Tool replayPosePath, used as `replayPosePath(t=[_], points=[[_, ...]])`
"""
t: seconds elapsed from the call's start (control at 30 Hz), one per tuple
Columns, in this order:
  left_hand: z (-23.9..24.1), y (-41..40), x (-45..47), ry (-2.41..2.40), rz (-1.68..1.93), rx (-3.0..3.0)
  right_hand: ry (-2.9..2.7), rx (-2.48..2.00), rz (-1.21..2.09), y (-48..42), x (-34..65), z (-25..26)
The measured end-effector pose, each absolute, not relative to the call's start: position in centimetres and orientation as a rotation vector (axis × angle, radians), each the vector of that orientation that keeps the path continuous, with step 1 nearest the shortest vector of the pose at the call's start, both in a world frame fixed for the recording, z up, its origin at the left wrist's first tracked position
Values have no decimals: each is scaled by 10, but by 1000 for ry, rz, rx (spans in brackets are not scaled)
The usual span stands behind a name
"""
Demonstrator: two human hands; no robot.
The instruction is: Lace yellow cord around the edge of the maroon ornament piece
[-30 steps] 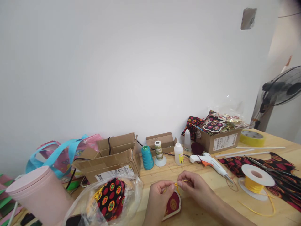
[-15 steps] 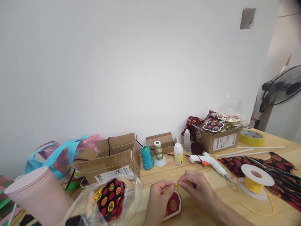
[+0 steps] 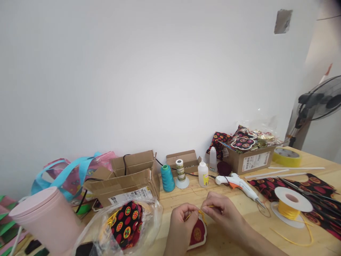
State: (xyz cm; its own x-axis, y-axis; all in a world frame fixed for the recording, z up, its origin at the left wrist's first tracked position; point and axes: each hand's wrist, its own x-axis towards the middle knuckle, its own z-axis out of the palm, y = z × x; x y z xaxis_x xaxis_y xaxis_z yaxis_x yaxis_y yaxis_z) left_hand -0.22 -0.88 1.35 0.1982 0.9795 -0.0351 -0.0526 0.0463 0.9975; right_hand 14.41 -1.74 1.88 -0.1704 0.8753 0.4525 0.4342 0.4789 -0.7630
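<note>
A dark red fabric ornament (image 3: 198, 234) with a cream edge and a gold round motif stands at the table's front. My left hand (image 3: 182, 225) is closed at its upper left, thumb and fingers pinching the top where yellow cord (image 3: 201, 214) is looped. Close beside it, my right hand (image 3: 220, 209) is closed in a pinch on the yellow cord, just above the ornament's top. The fingertips nearly meet, and the exact loop or knot between them is too small to make out. Part of the ornament lies hidden behind my left hand.
A yellow cord spool (image 3: 291, 201), scissors (image 3: 301, 190) and patterned cloth (image 3: 262, 186) lie at right, near a white glue gun (image 3: 241, 186). Behind stand a teal thread cone (image 3: 167, 179), a glue bottle (image 3: 203, 174) and cardboard boxes (image 3: 252, 160). A plastic bag (image 3: 151, 217) and pink canister (image 3: 48, 220) are left.
The whole view has shifted slightly, so things appear a little further right. Both hands keep their pinch at the top of the ornament, with only slight finger movement.
</note>
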Motion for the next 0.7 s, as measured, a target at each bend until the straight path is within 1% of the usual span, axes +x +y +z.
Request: replayPosePath(t=[0.3, 0.53, 0.7], points=[[16, -8, 1, 1067, 1025, 1226, -1606, -1161, 753, -12, 145, 14], [17, -8, 0, 1088, 998, 1217, -1649, -1177, 702, -14, 145, 17], [16, -7, -2, 1083, 987, 1182, -1720, -1103, 667, -20, 145, 23]])
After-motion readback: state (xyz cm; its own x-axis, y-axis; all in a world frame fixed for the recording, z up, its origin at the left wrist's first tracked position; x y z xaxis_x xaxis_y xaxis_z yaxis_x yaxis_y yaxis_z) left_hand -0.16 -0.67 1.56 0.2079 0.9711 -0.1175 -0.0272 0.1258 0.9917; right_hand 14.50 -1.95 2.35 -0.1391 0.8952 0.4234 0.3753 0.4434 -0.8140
